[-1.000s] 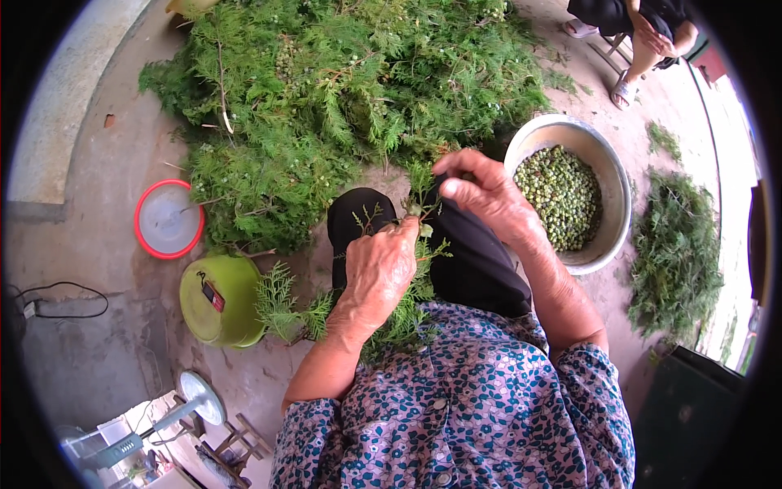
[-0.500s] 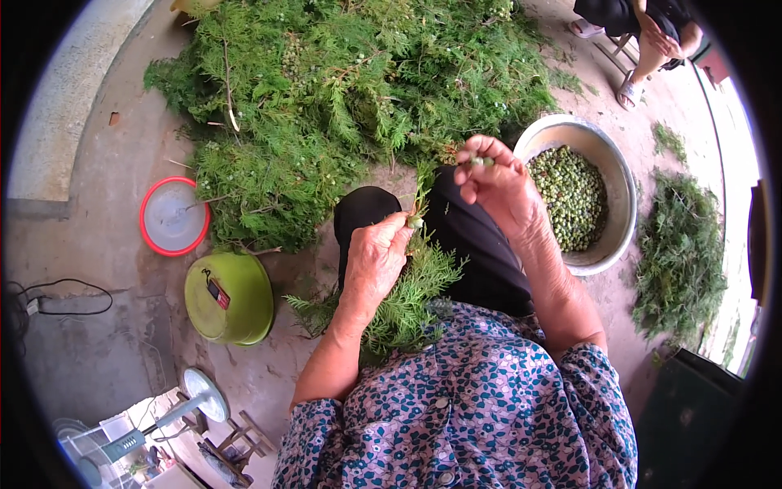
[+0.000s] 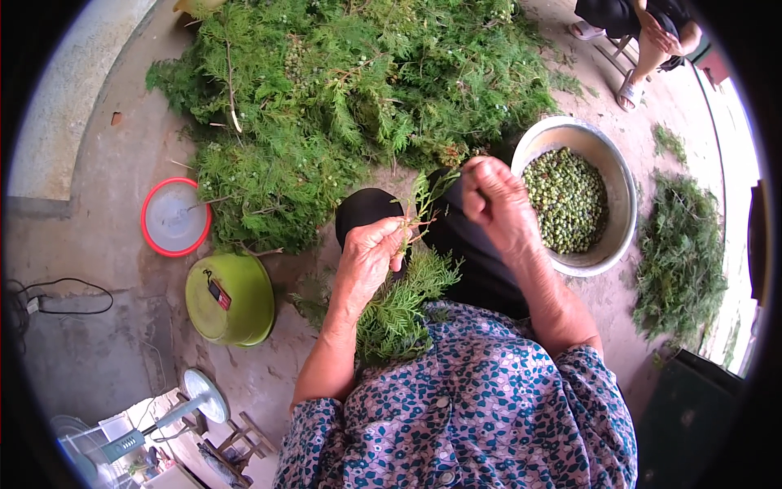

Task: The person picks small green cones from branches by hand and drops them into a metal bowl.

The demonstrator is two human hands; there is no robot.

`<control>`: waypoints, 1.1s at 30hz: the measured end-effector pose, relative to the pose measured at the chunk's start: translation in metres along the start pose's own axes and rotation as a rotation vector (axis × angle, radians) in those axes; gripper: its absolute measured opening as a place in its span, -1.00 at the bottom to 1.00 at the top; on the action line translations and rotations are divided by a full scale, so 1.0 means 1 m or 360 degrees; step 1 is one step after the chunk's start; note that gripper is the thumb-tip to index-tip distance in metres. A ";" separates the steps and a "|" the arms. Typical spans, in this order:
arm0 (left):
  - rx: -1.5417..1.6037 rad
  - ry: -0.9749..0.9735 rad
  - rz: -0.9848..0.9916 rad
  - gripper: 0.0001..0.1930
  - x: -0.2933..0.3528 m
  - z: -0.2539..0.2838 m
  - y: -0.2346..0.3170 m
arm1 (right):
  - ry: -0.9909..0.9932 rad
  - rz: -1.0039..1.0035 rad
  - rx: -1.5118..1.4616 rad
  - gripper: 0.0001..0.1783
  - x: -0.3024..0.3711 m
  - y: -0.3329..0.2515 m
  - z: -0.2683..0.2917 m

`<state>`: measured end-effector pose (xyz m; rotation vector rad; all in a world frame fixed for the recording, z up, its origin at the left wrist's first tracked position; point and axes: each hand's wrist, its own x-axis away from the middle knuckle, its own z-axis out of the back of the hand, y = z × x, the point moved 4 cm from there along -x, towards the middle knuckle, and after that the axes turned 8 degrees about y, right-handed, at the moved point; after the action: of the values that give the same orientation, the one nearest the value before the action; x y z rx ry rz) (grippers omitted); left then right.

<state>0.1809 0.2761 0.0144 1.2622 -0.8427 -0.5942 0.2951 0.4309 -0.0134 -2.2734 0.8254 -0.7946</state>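
My left hand (image 3: 373, 253) is closed, pinching a leafy evergreen sprig (image 3: 419, 210) whose thin stems stick up past the fingertips. My right hand (image 3: 497, 204) is curled into a fist beside the near-left side of a metal basin (image 3: 626, 196). Its fingers hide what is inside, though green cones showed in it half a second ago. Many small round green cones (image 3: 566, 200) lie in that basin. More cut evergreen foliage (image 3: 399, 314) rests on my lap, under and beside my left wrist.
A large heap of evergreen branches (image 3: 326, 98) covers the floor ahead. At left are a red-rimmed basin (image 3: 145, 216) and an upturned green tub (image 3: 232, 301) with a phone-like object on it. A smaller branch pile (image 3: 680, 253) lies right. A fan (image 3: 204, 395) stands lower left; a person (image 3: 652, 37) sits far right.
My right hand has closed from loosely spread fingers and dropped slightly. The green cone at my left fingertips no longer shows; the sprig there has shifted.
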 end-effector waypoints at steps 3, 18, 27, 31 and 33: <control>0.0195 0.0090 0.0154 -0.72 0.004 0.014 0.006 | 0.0322 0.0413 0.0577 -0.85 -0.014 -0.041 0.053; 0.0923 0.0530 0.0184 -0.69 -0.016 0.098 0.037 | 0.1010 0.1010 0.1654 -0.69 -0.030 -0.069 0.204; 0.2094 -0.0342 -0.0149 -0.64 -0.036 0.147 0.056 | -0.0744 0.0304 0.1396 -0.74 0.026 0.033 -0.048; 0.2117 -0.0244 -0.0239 -0.63 -0.040 0.149 0.051 | -0.1212 -0.0022 0.1335 -0.57 0.050 0.062 -0.080; 0.2131 -0.0235 -0.0277 -0.63 -0.053 0.147 0.046 | -0.1279 -0.0266 0.1273 -0.50 0.050 0.072 -0.075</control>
<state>0.0280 0.2436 0.0593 2.5323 -1.3262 -0.1939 0.2494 0.3265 0.0027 -1.6812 -0.0712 -0.1504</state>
